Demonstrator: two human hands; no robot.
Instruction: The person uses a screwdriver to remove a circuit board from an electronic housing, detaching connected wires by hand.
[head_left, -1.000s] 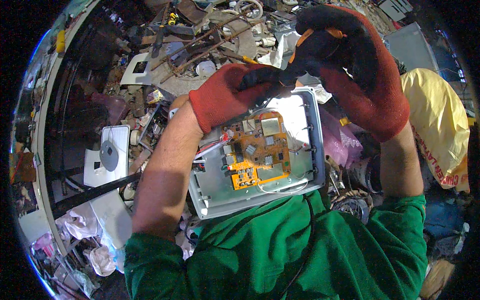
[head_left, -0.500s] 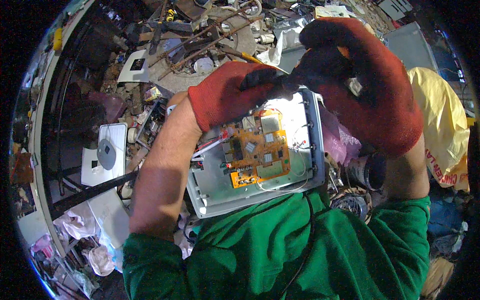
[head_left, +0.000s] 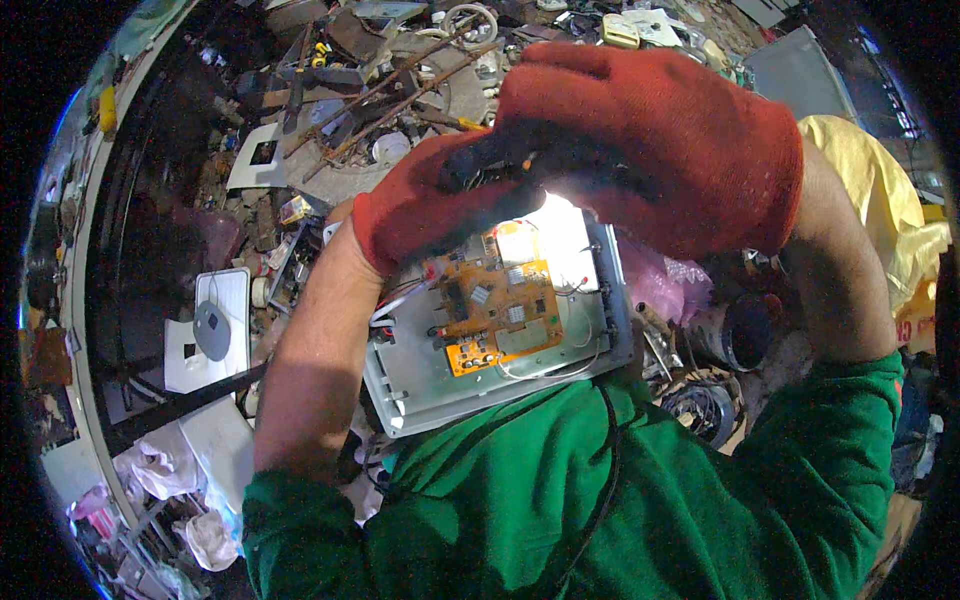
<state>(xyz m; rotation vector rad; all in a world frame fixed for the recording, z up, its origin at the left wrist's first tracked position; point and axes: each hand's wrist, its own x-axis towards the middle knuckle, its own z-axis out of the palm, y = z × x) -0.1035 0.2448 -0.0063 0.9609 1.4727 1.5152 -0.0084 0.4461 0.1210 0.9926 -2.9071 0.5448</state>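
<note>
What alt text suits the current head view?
Red-gloved left hand and right hand close together over an open grey casing holding an orange circuit board; anything between them is mostly hidden. Scattered scrap surrounds the green-clad wearer.

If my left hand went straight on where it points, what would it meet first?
Your left hand would likely meet your right hand first; depth is unclear, so they may be touching.
</note>
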